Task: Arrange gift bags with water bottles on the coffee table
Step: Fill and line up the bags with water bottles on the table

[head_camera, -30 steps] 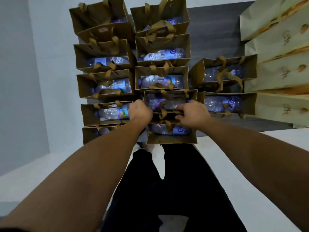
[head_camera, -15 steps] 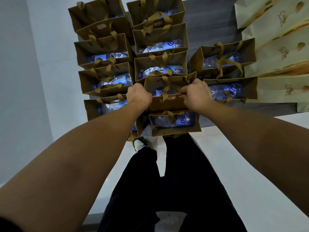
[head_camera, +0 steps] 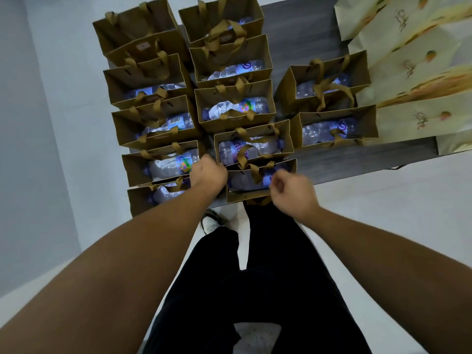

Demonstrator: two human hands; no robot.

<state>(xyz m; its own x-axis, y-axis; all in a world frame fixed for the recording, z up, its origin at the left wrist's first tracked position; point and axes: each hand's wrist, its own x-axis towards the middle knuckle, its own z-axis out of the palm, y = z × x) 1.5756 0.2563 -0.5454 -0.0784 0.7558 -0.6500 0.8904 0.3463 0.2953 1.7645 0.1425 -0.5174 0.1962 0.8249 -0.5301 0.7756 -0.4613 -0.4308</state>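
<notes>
Landmark: coffee table (head_camera: 352,159). Left column of brown gift bags (head_camera: 158,131) stands full along its left edge, a water bottle (head_camera: 171,166) in each. Left hand (head_camera: 208,172) is clenched on the left wall of the middle bag (head_camera: 252,144), near the front edge. Right hand (head_camera: 291,192) is loosely curled and empty, over the front bag (head_camera: 255,185). Right column has two bags; probably more to place.

Blurred right hand (head_camera: 291,192), grip unreadable; left hand's fingertips hidden behind bag (head_camera: 252,144); cream bags (head_camera: 419,80) cropped at right edge.
</notes>
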